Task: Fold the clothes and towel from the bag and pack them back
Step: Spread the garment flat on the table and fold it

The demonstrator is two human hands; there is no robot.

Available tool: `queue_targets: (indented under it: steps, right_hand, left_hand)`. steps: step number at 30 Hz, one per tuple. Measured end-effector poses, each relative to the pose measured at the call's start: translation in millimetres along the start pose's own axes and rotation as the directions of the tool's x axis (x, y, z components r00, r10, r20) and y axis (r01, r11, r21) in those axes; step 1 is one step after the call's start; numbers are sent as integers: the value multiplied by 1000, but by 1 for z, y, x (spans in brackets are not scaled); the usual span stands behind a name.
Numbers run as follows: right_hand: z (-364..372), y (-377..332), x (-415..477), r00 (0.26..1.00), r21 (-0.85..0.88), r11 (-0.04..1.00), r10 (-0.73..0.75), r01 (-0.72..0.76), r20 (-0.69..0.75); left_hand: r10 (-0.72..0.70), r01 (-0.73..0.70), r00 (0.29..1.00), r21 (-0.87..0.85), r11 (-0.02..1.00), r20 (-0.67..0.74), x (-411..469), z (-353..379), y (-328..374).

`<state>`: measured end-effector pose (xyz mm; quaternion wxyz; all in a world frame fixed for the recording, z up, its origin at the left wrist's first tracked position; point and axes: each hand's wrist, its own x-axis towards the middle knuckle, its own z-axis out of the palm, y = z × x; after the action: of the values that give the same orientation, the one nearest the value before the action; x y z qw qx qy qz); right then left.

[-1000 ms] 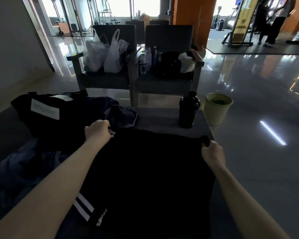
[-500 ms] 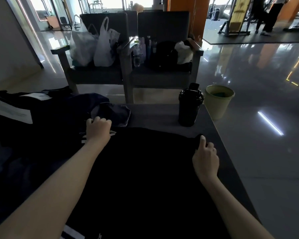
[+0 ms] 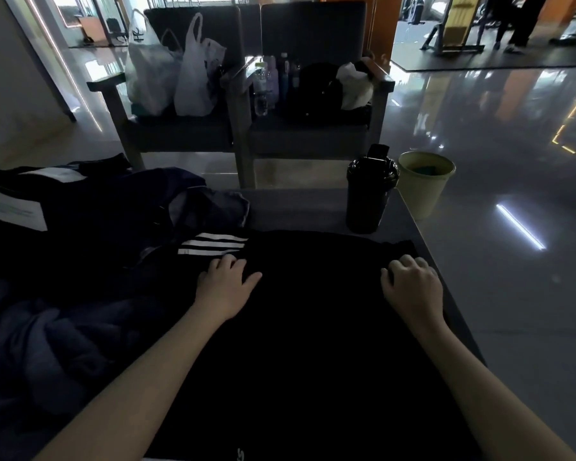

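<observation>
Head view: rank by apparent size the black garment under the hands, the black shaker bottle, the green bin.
1. black garment, by far the largest.
2-3. black shaker bottle and green bin: look alike; the bin stands farther away on the floor, so unranked.

garment (image 3: 313, 327) on table (image 3: 296, 207) | bottle (image 3: 368, 194) behind it | clothes pile (image 3: 80, 227) left

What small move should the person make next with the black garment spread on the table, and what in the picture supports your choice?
Probably fold it: take the far edge and bring it toward the body. The black garment lies spread on the table, both the left hand and right hand rest near its far edge, and no fold shows yet.
</observation>
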<state>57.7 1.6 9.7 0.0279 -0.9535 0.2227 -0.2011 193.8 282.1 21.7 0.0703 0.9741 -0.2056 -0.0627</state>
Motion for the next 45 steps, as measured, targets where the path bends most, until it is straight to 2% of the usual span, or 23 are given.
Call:
queue_targets:
  steps: [2,4,7,9,11,13,16,19,21,24,26,28,32,34,36,37,40,45]
  right_hand:
    - [-1,3,-8,1000,77,997,28,-29,14]
    - [-3,4,-21,998,69,998,-9,5,59]
    - [-5,8,-37,958,34,999,-38,30,283]
    - [-6,9,-33,934,7,1000,-24,23,358]
    - [-6,7,-29,925,-5,1000,-16,19,380]
    - [-11,3,-33,945,4,1000,-13,12,328]
    - [-28,-3,-54,974,50,989,129,-140,185]
    - [-52,-3,-86,933,44,952,287,-303,216]
    - [-72,-2,-112,892,59,918,364,-392,267]
    - [-96,-5,-156,838,48,883,425,-468,343]
    - [-101,-9,-187,844,-3,903,404,-430,352]
    - [-100,-10,-212,875,-54,934,349,-352,336]
    - [-99,-5,-227,890,-90,955,295,-282,348]
    - [-103,-3,-224,886,-118,959,283,-258,367]
    - [-109,-1,-221,886,-142,957,287,-252,364]
    - [-112,1,-222,894,-139,961,273,-239,355]
    - [-113,8,-236,905,-84,987,161,-139,395]
    - [-121,19,-241,853,-140,975,220,-174,474]
  left_hand:
    - [-11,10,997,10,1000,78,-7,12,-10]
    - [-24,23,997,10,1000,77,-8,14,-15]
    - [-36,35,999,21,999,40,-3,15,-15]
    - [-45,43,998,38,998,50,-3,16,-14]
    - [-74,70,996,80,994,55,-8,13,-11]
    - [-91,89,996,107,990,5,-23,7,-3]
    - [-8,8,993,-2,1000,-120,-67,0,11]
    - [132,-163,969,-139,977,-207,-120,-5,17]
    - [182,-206,973,-176,963,-144,-148,-3,20]
    - [155,-149,987,-113,982,47,-175,9,26]
    - [132,-126,986,-58,990,106,-185,15,27]
    - [92,-87,992,-64,994,83,-196,16,27]
    - [77,-86,983,-44,995,-168,-228,16,26]
    - [107,-113,991,-62,992,-85,-243,21,20]
    - [120,-121,991,-4,993,66,-254,26,17]
    - [121,-125,989,40,991,90,-258,27,17]
    - [99,-105,994,124,987,55,-268,27,22]
    - [74,-76,997,218,973,14,-276,22,34]
